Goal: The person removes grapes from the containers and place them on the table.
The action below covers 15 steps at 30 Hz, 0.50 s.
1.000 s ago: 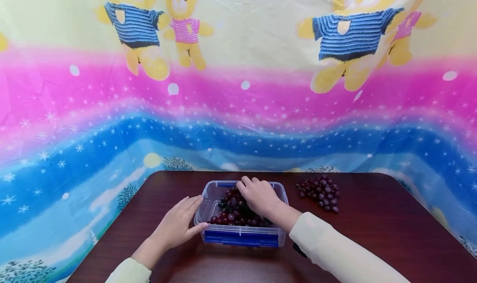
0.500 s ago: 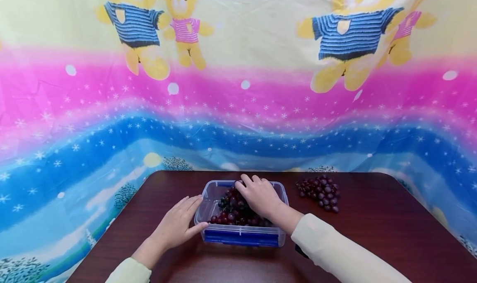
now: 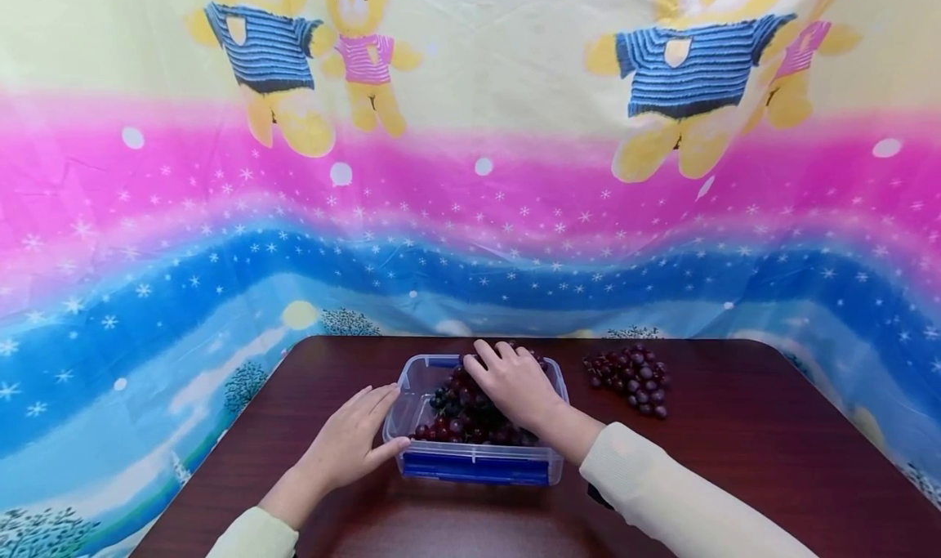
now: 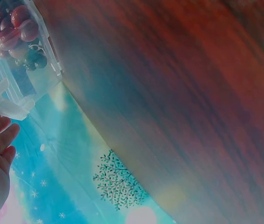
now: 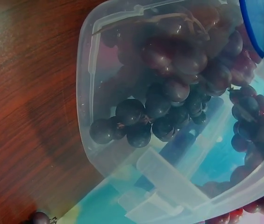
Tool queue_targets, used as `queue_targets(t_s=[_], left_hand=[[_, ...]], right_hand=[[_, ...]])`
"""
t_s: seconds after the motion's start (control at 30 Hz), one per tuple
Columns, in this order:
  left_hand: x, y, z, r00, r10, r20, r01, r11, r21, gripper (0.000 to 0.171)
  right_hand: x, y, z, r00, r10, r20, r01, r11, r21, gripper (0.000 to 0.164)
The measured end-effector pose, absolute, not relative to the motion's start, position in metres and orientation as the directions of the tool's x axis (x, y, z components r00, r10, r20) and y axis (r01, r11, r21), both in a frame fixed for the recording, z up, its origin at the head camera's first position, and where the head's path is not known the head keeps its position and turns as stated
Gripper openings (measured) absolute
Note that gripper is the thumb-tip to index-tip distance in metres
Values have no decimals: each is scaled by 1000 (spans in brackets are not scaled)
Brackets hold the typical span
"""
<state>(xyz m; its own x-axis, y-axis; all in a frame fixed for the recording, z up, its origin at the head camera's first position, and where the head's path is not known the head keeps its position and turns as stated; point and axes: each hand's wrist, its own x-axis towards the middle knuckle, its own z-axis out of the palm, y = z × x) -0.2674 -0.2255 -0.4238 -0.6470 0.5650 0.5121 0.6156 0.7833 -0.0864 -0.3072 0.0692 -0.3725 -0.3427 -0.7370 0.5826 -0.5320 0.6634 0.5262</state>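
Note:
A clear plastic box [image 3: 474, 464] with blue clips stands on the table, bunches of dark red grapes [image 3: 470, 433] inside it. My left hand [image 3: 353, 439] rests against the box's left end with fingers straight, the thumb at the front rim. In the left wrist view, the left hand's fingers [image 4: 1, 133] lie beside a clear flap of the box. My right hand [image 3: 515, 386] reaches over the box from the right and grips a bunch of grapes [image 3: 463, 390]; its palm hides most of that bunch. Through the clear wall, grapes [image 5: 176, 60] fill much of the right wrist view.
Another bunch of grapes [image 3: 635, 381] lies on the dark wooden table [image 3: 735, 460], right of the box. Behind the table hangs a cloth backdrop [image 3: 470, 215] printed with bears and snowflakes.
My right hand has shifted slightly up and away over the box, and some grapes now show behind its fingers. The left hand and the box have hardly moved.

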Motion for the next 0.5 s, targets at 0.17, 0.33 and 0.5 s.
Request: queue_targets(t_s=[0.17,0.33,0.5], left_hand=[[-267,-225,-423,-647,566,511,616,783,-88,72],[-266,-225,-422,-658,559,504,607,790,-85,70],[-266,-224,-422,-661,556,504,601,794,-87,68]], right_hand=[[-304,70,-372,-333,-735,590,-528,664,530,38],[-302,70,-371,-324,-728,604,-519,670,530,40],[-302,71,-371,-309,-729,610,-515,668,538,43]])
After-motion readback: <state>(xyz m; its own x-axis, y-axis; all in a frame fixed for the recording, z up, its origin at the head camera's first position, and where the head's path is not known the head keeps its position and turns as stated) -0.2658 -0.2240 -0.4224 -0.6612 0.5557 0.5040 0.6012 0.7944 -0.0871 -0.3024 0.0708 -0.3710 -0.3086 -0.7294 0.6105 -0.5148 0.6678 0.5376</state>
